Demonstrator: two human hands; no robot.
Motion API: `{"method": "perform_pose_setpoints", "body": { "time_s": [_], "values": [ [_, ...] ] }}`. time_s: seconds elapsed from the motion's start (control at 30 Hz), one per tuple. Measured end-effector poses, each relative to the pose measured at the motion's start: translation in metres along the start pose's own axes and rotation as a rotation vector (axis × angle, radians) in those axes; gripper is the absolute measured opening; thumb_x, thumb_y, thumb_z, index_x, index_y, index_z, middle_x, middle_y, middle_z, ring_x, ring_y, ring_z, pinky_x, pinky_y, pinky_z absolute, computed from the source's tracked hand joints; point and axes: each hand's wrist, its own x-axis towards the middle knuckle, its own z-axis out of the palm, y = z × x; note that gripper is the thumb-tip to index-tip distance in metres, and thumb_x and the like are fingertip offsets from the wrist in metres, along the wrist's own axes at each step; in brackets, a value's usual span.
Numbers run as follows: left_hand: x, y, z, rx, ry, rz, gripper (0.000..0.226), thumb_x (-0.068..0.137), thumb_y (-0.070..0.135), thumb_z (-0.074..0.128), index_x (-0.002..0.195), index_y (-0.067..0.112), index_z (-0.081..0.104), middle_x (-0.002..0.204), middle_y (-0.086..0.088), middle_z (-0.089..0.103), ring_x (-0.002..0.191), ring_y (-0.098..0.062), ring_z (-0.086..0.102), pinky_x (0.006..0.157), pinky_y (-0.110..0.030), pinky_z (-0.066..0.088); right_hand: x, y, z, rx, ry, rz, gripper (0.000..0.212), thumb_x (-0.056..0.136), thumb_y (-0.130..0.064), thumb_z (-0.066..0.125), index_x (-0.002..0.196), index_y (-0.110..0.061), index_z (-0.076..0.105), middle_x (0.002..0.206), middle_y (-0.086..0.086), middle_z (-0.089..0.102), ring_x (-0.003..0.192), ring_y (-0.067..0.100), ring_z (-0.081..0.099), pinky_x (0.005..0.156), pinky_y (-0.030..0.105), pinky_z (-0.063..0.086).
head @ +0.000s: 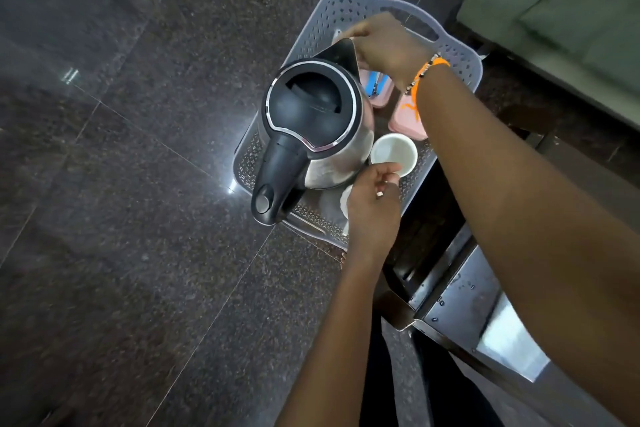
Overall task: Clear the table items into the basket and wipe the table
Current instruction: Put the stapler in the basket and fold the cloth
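A: On the dark stone floor beside the table (pixel 460 305), a grey basket (pixel 349 3) holds a steel kettle (pixel 311 121), two pink boxes (pixel 407 121) and a white cup (pixel 393 151).

B: And the hands?

A: The left hand (pixel 372 204) pinches the cup's near rim, seemingly to seat it upright in the gap beside the kettle. The right hand (pixel 384 45) reaches over the kettle's spout, fingers curled; its grip hides what it holds, if anything, so that cannot be told.

B: Why reach there?

A: Probably to steady the kettle, or shift something behind it, making room.

B: The wiping?

A: Judging by this, not yet begun; no cloth shows.
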Motion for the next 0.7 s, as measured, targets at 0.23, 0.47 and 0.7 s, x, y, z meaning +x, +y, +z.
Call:
{"method": "perform_pose_setpoints", "body": {
  "time_s": [0.23, 0.47, 0.7],
  "values": [
    [-0.015, -0.003, 0.013, -0.005, 0.0, 0.036, 0.017, 0.089, 0.004, 0.052, 0.095, 0.014, 0.065, 0.091, 0.001, 0.065, 0.079, -0.006, 0.056, 0.079, -0.017, 0.045, -0.106, 0.053, -0.02, 0.436, 0.193, 0.079, 0.024, 0.091, 0.004, 0.042, 0.101, 0.017, 0.059, 0.102, 0.04, 0.061, 0.083, 0.025, 0.055, 0.07, 0.024, 0.052],
    [-0.061, -0.039, 0.048, 0.154, -0.176, 0.005, 0.021, 0.091, 0.003, 0.048, 0.098, 0.014, 0.064, 0.092, -0.002, 0.065, 0.082, -0.009, 0.06, 0.083, -0.026, 0.049, -0.249, 0.177, -0.026, 0.353, 0.291, 0.3, 0.023, 0.092, 0.0, 0.048, 0.084, -0.015, 0.065, 0.083, 0.011, 0.064, 0.075, 0.019, 0.059, 0.073, 0.024, 0.053],
    [-0.108, -0.099, 0.092, 0.391, -0.369, -0.196, 0.024, 0.093, 0.004, 0.043, 0.105, 0.003, 0.063, 0.079, 0.007, 0.058, 0.071, -0.005, 0.054, 0.067, -0.011, 0.044, -0.343, 0.32, -0.037, 0.018, 0.427, 0.677, 0.036, 0.086, -0.011, 0.06, 0.121, -0.004, 0.057, 0.126, 0.024, 0.052, 0.112, 0.039, 0.055, 0.1, 0.036, 0.04]
  ]
}}
